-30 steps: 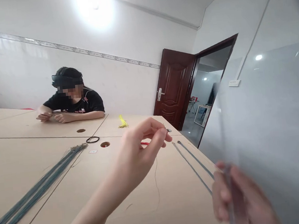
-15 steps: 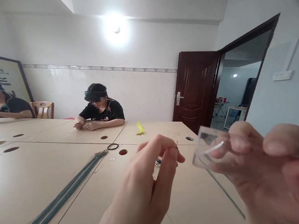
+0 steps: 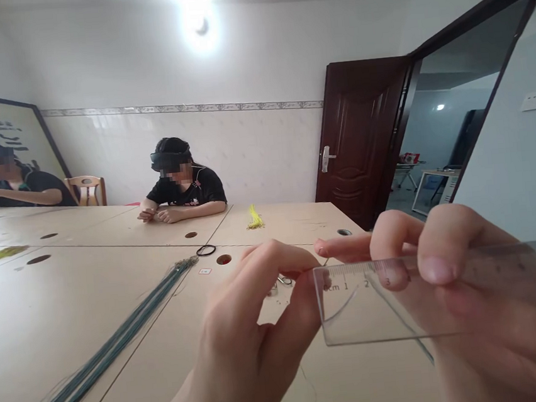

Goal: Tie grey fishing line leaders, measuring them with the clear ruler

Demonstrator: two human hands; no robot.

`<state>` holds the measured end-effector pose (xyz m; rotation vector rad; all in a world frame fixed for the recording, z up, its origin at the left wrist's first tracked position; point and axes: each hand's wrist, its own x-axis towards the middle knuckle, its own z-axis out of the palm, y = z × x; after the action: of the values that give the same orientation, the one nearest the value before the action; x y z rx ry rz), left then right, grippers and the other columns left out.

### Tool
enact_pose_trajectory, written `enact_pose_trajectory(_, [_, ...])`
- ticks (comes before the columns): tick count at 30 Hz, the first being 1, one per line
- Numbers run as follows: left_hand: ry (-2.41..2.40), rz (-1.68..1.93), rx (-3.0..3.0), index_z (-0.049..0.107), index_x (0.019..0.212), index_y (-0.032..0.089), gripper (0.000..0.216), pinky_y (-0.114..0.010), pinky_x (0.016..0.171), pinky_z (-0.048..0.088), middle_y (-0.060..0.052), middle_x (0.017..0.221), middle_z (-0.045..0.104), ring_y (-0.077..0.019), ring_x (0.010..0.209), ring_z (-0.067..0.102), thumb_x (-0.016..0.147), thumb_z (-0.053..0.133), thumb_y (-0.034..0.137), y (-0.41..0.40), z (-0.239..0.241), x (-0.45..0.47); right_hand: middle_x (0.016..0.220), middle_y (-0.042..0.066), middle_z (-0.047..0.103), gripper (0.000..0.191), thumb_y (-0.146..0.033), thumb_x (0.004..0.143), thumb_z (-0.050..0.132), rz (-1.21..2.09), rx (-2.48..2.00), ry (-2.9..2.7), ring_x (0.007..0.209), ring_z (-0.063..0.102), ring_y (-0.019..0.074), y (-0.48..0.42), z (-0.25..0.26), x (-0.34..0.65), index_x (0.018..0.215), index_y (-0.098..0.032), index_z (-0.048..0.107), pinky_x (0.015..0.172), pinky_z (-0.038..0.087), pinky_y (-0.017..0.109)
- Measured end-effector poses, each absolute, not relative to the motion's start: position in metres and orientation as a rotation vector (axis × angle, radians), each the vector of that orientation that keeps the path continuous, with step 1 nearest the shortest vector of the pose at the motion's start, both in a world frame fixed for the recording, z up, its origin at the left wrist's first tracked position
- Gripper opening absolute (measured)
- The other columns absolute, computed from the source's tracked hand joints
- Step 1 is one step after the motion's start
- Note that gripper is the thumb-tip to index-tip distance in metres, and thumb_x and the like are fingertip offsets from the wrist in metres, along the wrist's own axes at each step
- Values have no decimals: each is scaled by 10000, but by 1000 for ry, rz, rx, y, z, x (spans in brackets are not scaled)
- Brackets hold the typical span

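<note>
A clear plastic ruler [image 3: 432,327] is held roughly level in my right hand [image 3: 468,308], its centimetre marks along the upper edge. My right fingers are closed on it. At the ruler's zero end my left hand [image 3: 261,322] has thumb and forefinger pinched together, the tips by the ruler's corner. What they pinch is too small to make out. Below the hands a thin strand [image 3: 309,386] shows faintly on the table. A dark thin strip [image 3: 402,317] lies behind the ruler, seen partly through it. Partly hidden behind my left hand is a small metal ring-handled item [image 3: 284,280].
A long bundle of blue-green strands [image 3: 107,355] lies on the left of the table [image 3: 163,388]. Beyond are a black loop [image 3: 206,250], a small label [image 3: 204,271], cable holes and a yellow bundle [image 3: 253,218]. Two people [image 3: 183,184] sit across the table.
My right hand has brought the ruler left and turned it flat to view, its zero end now against my left fingertips. My left hand keeps its pinch. The view has shifted slightly.
</note>
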<state>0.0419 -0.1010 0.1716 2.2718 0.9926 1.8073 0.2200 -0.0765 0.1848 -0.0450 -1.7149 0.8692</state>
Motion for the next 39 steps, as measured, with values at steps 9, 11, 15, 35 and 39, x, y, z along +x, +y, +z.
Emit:
enact_pose_trajectory(9, [771,1862,2179,535,881,274,204,-302,742,507,53,745,595,-110,678,589,884,490,75,-105,172,42,788,-4,557,74,-228,881,559,996,-58,-1702,923,660,209,-81,186,221,875,-269,620,894,541,433])
enact_pose_trajectory(11, [742,1878,2134,543,854,267,209,-287,727,507,64,717,595,-95,642,585,874,492,64,-106,173,44,785,-4,546,60,-239,877,563,1023,-60,-1700,915,659,216,-82,186,221,869,-274,610,859,547,430])
enact_pose_trajectory(15, [655,1830,2060,552,832,260,229,-199,657,522,92,704,619,-57,623,595,874,483,46,-108,177,45,783,-6,551,50,-261,871,574,991,-99,-1697,808,648,185,-83,186,221,853,-281,617,817,543,399])
enact_pose_trajectory(35, [614,1802,2134,540,864,246,198,-196,652,499,97,746,620,-41,606,573,897,492,56,-107,174,43,770,-11,555,31,-268,859,594,1004,-90,-1704,710,620,149,-83,188,221,838,-282,611,722,553,333])
enact_pose_trajectory(39, [560,1772,2242,530,914,229,173,-187,677,488,90,798,630,-30,617,569,911,487,61,-104,171,40,791,-2,535,50,-249,884,545,1027,-11,-1731,760,622,166,-81,187,222,877,-266,591,762,549,369])
